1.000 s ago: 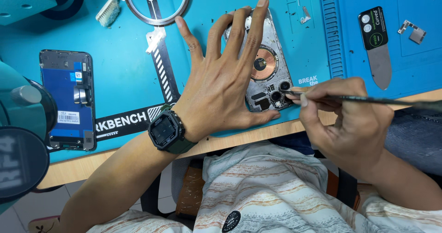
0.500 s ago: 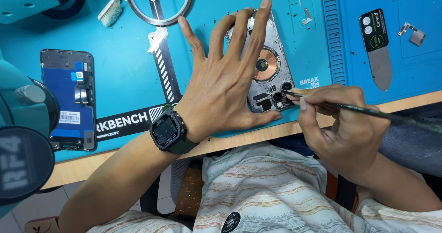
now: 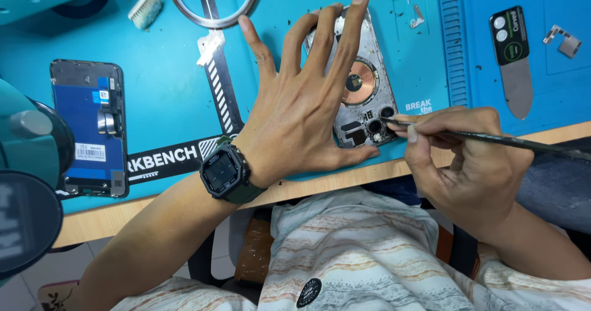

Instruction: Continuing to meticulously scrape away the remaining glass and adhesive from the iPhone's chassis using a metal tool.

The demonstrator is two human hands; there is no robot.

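The left hand lies spread flat on the stripped phone housing, whose long axis runs away from the tabletop edge; the right hand pinches a thin tool, its tip apparently touching the housing's near camera corner.

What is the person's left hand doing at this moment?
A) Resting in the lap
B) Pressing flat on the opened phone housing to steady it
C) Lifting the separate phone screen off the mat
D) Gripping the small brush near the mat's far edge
B: the left hand lies spread, fingers splayed, over the opened phone housing on the blue mat, while the right hand points a thin tool at its camera holes.
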